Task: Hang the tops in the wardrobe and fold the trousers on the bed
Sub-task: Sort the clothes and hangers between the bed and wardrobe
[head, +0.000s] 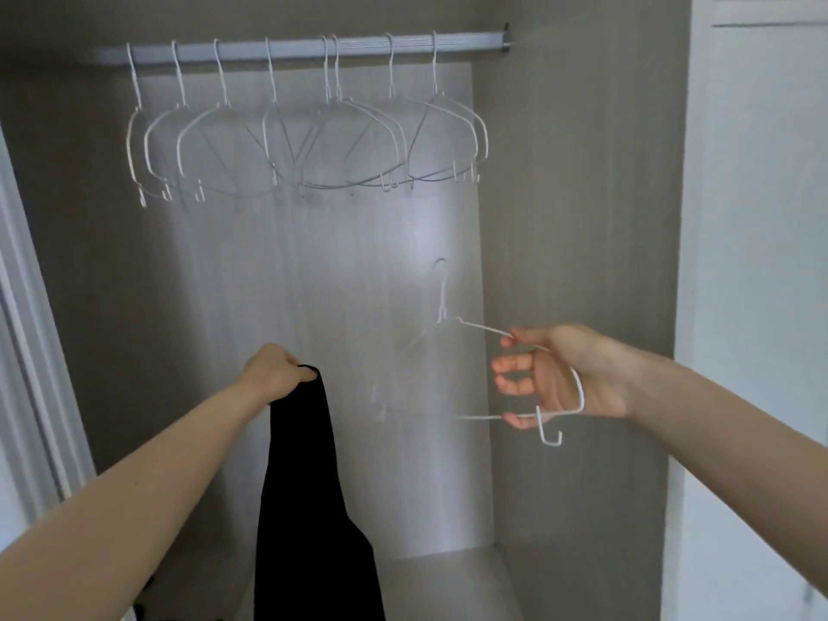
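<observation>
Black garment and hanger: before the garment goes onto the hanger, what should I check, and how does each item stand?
1. Left hand grips black garment: ok.
2. Right hand holds white hanger: ok.
3. Hanger off the rail: ok.
4. Garment on hanger: not ok, they are apart.
5. Garment is a top: cannot tell.
6. Free rail space right of the hung hangers: ok.

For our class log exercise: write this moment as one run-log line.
left hand: grips black garment | right hand: holds white hanger | rail: empty hangers | garment not yet on hanger
</observation>
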The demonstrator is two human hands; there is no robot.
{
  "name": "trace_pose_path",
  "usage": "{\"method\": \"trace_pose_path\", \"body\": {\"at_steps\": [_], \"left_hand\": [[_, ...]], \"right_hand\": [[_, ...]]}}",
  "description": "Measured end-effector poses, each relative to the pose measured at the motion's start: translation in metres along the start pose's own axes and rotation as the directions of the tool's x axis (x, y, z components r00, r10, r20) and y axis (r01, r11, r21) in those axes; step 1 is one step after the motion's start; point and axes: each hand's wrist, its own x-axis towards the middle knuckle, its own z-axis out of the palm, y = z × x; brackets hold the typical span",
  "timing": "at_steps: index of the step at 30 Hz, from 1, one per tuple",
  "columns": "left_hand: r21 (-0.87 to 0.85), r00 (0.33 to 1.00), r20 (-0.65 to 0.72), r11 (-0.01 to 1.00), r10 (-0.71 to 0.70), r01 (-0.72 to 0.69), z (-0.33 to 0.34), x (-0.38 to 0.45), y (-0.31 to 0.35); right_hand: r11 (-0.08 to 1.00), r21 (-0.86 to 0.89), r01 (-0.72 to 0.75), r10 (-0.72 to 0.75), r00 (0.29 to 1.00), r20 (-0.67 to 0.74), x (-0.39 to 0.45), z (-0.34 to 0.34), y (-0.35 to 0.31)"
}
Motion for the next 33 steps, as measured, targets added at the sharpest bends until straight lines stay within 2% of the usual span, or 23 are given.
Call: {"method": "trace_pose_path", "body": {"at_steps": [5,10,15,19,23,26,29,33], "left_hand": [[0.031,0.995,-0.083,0.998,-0.056,0.059,-0.012,0.005,-0.025],[0.002,0.997,-0.068,0.999,-0.035,0.035,-0.023,0.000,-0.040],[-0.191,0.999,-0.038,0.982,0.000,-0.007,-0.030,-0.010,-0.037],[-0.165,0.998,-0.048,0.985,0.044,-0.051,-0.046,-0.017,-0.032],[-0.195,0.984,-0.174,0.977,0.048,-0.083,-0.049,-0.016,-0.023],[0.006,0.969,-0.233,0.997,0.082,-0.083,-0.058,-0.016,-0.020],[0.256,0.964,-0.207,0.960,0.166,-0.110,-0.069,-0.019,-0.025],[0.313,0.935,-0.241,0.933,0.260,-0.179,-0.071,-0.021,-0.032]], "right_hand": [[0.992,-0.070,0.102,-0.073,0.941,0.330,-0.013,-0.002,0.008],[0.992,-0.015,0.128,-0.101,0.847,0.523,-0.021,-0.008,0.008],[0.984,-0.005,0.176,-0.149,0.847,0.510,-0.018,-0.006,0.011],[0.970,-0.031,0.242,-0.197,0.853,0.483,-0.015,-0.008,0.009],[0.978,0.028,0.208,-0.196,0.857,0.476,-0.010,-0.001,0.007],[0.982,0.062,0.176,-0.183,0.839,0.513,-0.007,0.003,0.011],[0.982,0.036,0.184,-0.172,0.805,0.568,-0.007,-0.003,0.010],[0.985,0.040,0.165,-0.155,0.776,0.611,-0.007,-0.006,0.011]]}}
